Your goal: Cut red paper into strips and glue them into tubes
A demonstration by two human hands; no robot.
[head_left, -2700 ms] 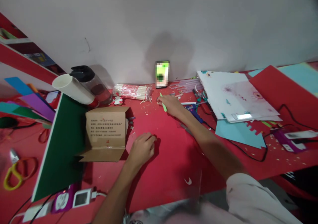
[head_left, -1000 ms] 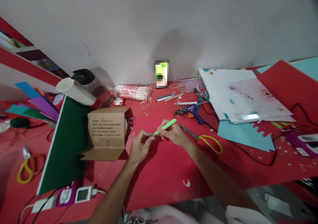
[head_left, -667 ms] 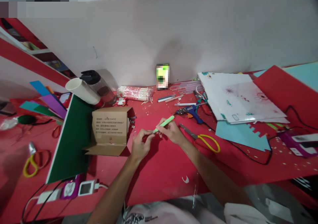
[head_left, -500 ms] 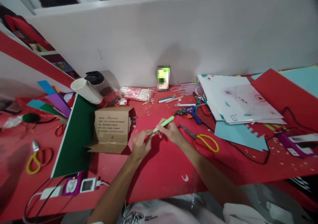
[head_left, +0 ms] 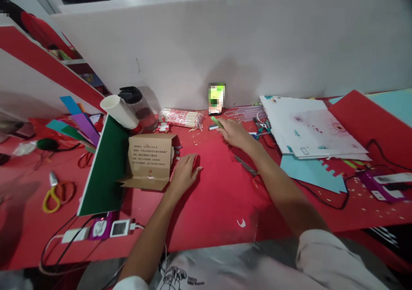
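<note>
My right hand (head_left: 234, 133) is closed around a slim light-green stick (head_left: 216, 121), whose far end pokes out toward the propped-up phone (head_left: 216, 99). A pen-like piece (head_left: 213, 127) lies just under that hand. The scissors (head_left: 246, 165) rest by my right forearm, which hides their yellow handles. My forearm also covers most of the glue gun. On the red table (head_left: 212, 204), my left hand (head_left: 185, 173) holds nothing. Its fingers are apart, close to the right side of a cardboard box (head_left: 149, 161).
Left of the box stand a green board (head_left: 103, 170), a white cup (head_left: 119, 112) and a dark-lidded bottle (head_left: 141, 110). Wrapped sticks (head_left: 182, 117) lie along the white partition (head_left: 180, 49). Stacked sheets (head_left: 309, 127) and a black cable (head_left: 325, 202) occupy the right side.
My right hand has moved away toward the partition with the light-green stick. My left hand has let go of it and stayed near the box, fingers now spread.
</note>
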